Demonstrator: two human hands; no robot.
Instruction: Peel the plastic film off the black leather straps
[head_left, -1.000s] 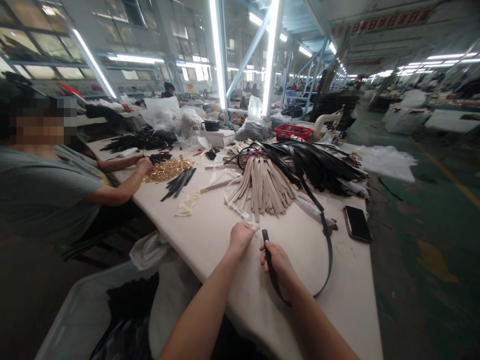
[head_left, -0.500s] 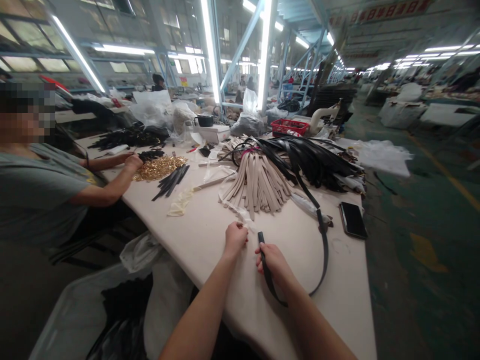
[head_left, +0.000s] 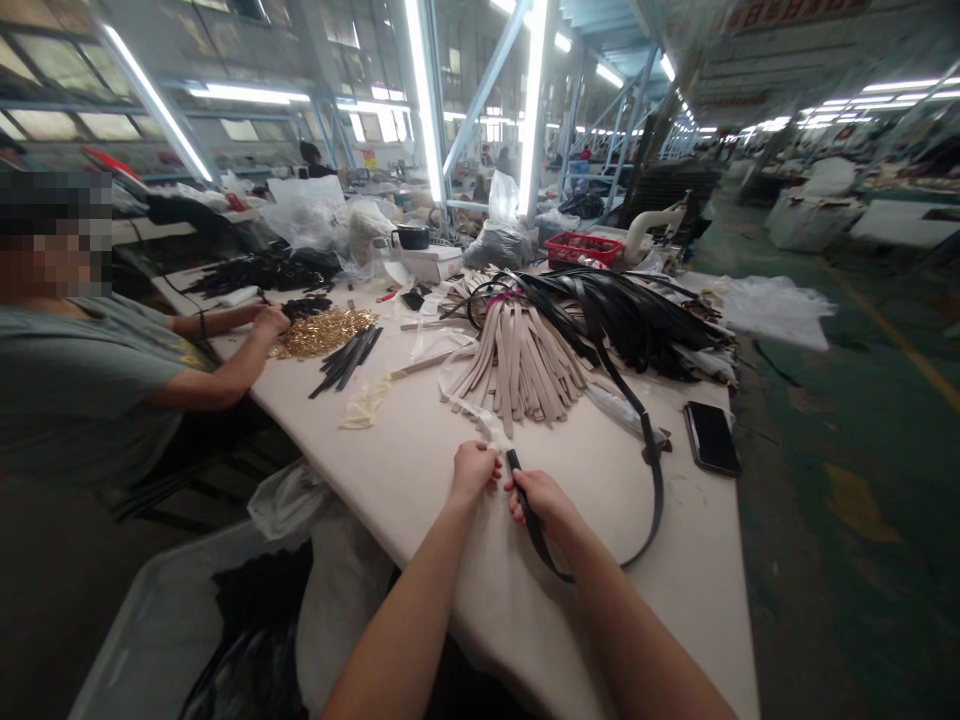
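The right hand (head_left: 541,497) is closed around the near end of a black strap (head_left: 651,470), its grip clamped on the tip, which sticks up just past the fingers. From there the strap runs back under the wrist, loops out to the right across the pale desk (head_left: 420,470) and climbs toward the heap of black straps (head_left: 630,320) at the far side. The left hand (head_left: 472,468) sits just beside the right, fist closed on a scrap of thin clear plastic (head_left: 491,430) that trails toward the fan of beige straps (head_left: 521,365); whether it pinches anything else I cannot tell.

The step in hand looks like work on the strap's tip, with both hands brought together over it (possibly wrapping or stripping the plastic, though that is only a reading). The next move would call for a steady hold by the right while the left works the film at the tip, keeping the loop from dragging.

A dark phone (head_left: 712,438) lies to the right of the loop. At the far left a co-worker's hand (head_left: 270,320) rests by a pile of gold fittings (head_left: 322,333), with a bundle of short black pieces (head_left: 346,360) next to it.
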